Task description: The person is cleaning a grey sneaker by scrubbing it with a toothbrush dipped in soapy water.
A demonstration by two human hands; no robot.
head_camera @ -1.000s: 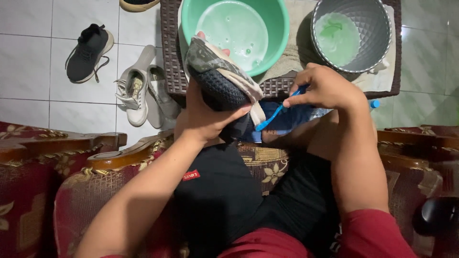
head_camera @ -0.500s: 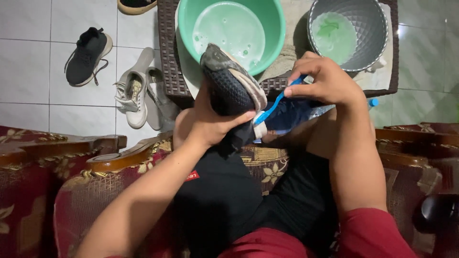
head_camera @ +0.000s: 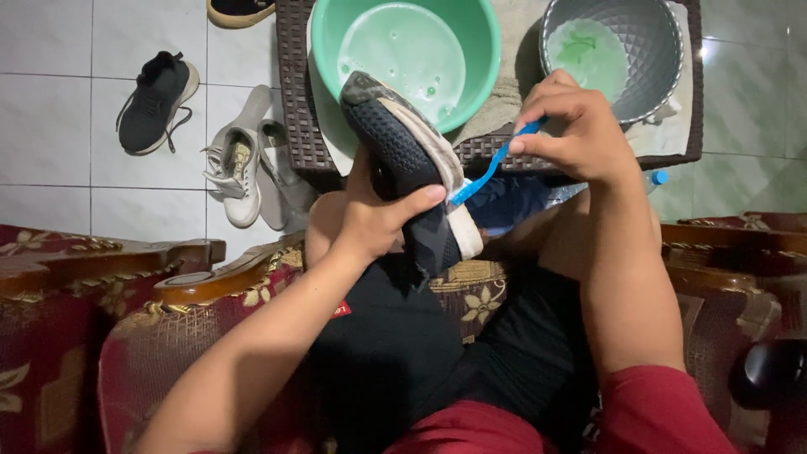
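Item: dark knit shoe, in hand, held over my lap just this side of the green basin.
My left hand is wrapped around its upper, sole edge turned to the right.
My right hand is closed on a blue brush, bristles touching the pale sole rim.
Green basin: soapy water, on the wicker desk.
Beside it, to the right: grey basin.
Left of it, on the floor: white shoes and black shoe, untouched; I judge most scrubbing remains.
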